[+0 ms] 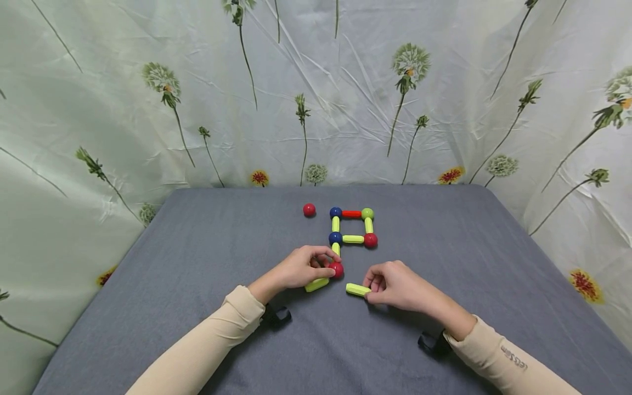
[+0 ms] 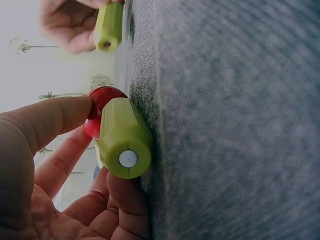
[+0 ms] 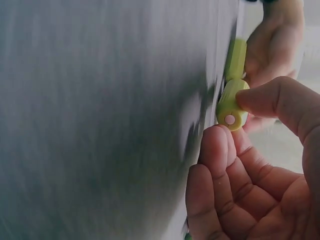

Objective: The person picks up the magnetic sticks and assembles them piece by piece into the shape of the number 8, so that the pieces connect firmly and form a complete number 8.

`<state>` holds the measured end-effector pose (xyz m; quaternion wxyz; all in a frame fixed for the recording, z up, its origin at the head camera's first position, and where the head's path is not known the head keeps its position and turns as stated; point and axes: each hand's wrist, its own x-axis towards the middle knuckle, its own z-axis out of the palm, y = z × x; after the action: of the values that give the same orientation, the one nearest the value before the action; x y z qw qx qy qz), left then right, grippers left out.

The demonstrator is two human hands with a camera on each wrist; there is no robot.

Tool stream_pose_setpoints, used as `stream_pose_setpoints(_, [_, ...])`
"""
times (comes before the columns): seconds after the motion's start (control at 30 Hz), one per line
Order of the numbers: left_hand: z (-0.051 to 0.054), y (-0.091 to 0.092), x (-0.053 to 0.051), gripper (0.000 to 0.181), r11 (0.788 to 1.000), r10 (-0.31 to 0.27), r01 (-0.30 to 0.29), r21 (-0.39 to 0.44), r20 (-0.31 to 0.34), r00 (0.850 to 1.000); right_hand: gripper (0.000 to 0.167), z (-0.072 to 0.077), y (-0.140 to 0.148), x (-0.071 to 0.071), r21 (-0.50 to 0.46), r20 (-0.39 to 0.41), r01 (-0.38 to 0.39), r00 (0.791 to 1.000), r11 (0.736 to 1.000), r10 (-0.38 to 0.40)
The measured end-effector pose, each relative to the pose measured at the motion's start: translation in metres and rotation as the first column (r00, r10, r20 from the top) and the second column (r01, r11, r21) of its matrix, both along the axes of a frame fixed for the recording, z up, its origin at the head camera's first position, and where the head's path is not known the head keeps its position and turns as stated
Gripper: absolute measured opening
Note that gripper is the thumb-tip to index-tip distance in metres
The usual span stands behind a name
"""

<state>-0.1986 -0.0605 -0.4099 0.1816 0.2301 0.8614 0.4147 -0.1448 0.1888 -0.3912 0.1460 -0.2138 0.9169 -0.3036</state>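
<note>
My left hand [image 1: 302,267] holds a red ball [image 1: 337,269] between thumb and fingers. A yellow-green magnetic rod [image 2: 125,142] points out from that ball toward the left wrist camera, its round metal end facing out. Another yellow-green rod [image 1: 336,249] runs from near the ball up to a blue ball [image 1: 335,237], part of a square of rods and balls. To the right, my right hand [image 1: 399,287] pinches one end of a loose yellow-green rod [image 1: 357,289] just above the cloth. A gap separates this rod from the red ball.
The square also has a second blue ball [image 1: 336,212], a red rod [image 1: 351,214], a green ball [image 1: 367,214] and a red corner ball [image 1: 370,240]. A loose red ball [image 1: 309,209] lies left of it. Grey cloth [image 1: 222,230] covers the table; a floral curtain [image 1: 345,137] hangs behind.
</note>
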Motion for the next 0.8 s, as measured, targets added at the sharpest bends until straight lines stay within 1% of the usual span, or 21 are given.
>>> stream_pose_setpoints(0.1, [0.000, 0.000, 0.000, 0.023, 1.000, 0.002, -0.002, 0.002, 0.006, 1.000, 0.010, 0.000, 0.004, -0.008, 0.009, -0.027, 0.009, 1.000, 1.000, -0.009])
stream_pose_setpoints(0.23, [0.000, 0.001, 0.000, 0.022, 1.000, 0.002, -0.002, 0.004, 0.003, 1.000, 0.010, 0.001, 0.006, -0.019, 0.003, -0.043, 0.009, 0.999, 1.000, -0.008])
stream_pose_setpoints(0.4, [0.002, 0.001, 0.001, 0.022, 1.000, -0.002, 0.002, 0.004, -0.001, 1.000, 0.010, 0.002, 0.006, -0.029, -0.002, -0.033, 0.005, 0.999, 1.000, -0.005])
stream_pose_setpoints(0.6, [0.003, 0.001, 0.001, 0.023, 1.000, -0.007, 0.007, 0.008, 0.006, 1.000, 0.012, 0.001, 0.004, -0.035, 0.001, -0.020, 0.013, 1.000, 1.000, -0.013])
stream_pose_setpoints(0.8, [0.002, 0.001, 0.001, 0.024, 1.000, -0.007, 0.007, 0.003, 0.006, 1.000, 0.012, 0.001, 0.004, -0.039, -0.002, -0.010, 0.024, 1.000, 1.000, -0.024])
